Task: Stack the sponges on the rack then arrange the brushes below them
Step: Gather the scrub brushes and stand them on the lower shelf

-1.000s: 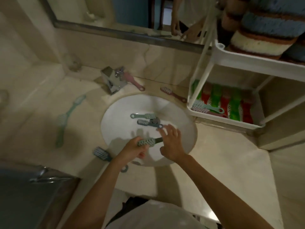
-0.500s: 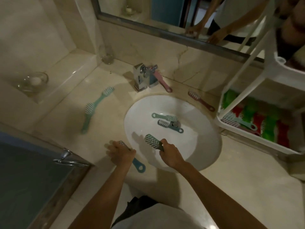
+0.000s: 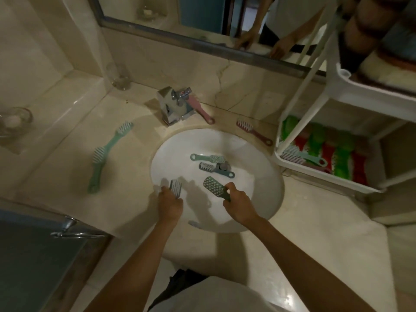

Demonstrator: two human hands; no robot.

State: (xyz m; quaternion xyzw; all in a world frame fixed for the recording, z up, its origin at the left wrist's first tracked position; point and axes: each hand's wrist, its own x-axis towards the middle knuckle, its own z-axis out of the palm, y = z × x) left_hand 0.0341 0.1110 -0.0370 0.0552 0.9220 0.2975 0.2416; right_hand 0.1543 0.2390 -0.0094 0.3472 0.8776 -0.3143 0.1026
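While both hands work over the white sink (image 3: pixel 258 194), the right hand (image 3: pixel 239 204) has its grip closed around the handle of a green brush (image 3: pixel 213 186), whose bristle head points toward 11 o'clock above the basin. The left hand (image 3: pixel 170 204), at 9 o'clock of the basin, has its grip closed on a blue-grey brush (image 3: pixel 175 188), bristle head sticking up past the fingers, handle tip showing below the wrist. Near the drain lie two more brushes, a teal brush (image 3: pixel 206 158) and just beneath it a dark blue brush (image 3: pixel 216 170), close to touching. On the table (image 3: pixel 56 176) at 9 o'clock of the sink lie two long mint brushes (image 3: pixel 99 163) end to end. At 12 o'clock a pink brush (image 3: pixel 200 110) leans by the chrome tap (image 3: pixel 172 106), and at 1 o'clock a maroon brush (image 3: pixel 253 131) lies on the rim. At 3 o'clock stands the white rack (image 3: pixel 351 93): striped sponges (image 3: pixel 378 25) fill its upper shelf, while red and green sponges (image 3: pixel 337 156) and a few brushes (image 3: pixel 301 156) lie in the lower tray.
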